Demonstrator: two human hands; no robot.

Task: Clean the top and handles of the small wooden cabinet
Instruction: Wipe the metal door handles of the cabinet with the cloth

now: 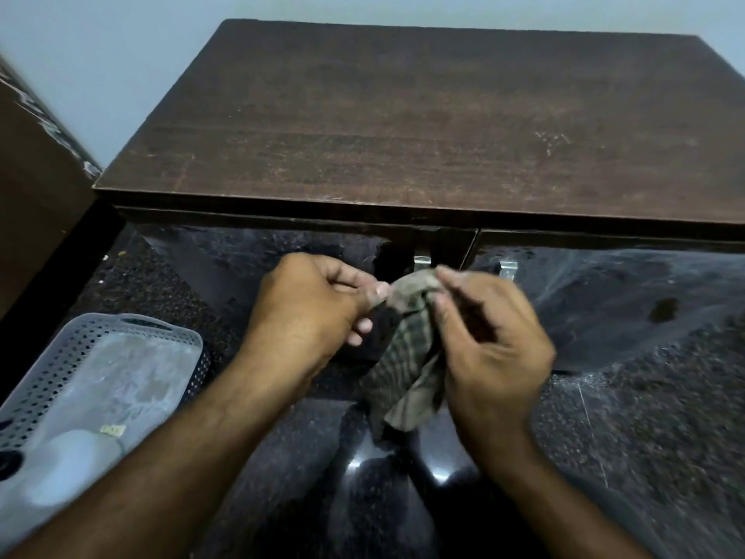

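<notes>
1. We see the cabinet (423,127) against the wall, its scratched top bare from edge to edge.
2. Our left hand (310,304) and right hand (487,336) both pinch a checked cloth (407,357) just before the left of two metal handles (422,263).
3. A perforated basket (80,344) sits left on the dark floor (645,417).

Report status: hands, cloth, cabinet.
Both hands, left and right, pinch cloth before the handles. Cabinet top bare, scuffed. Nothing blocking.
</notes>
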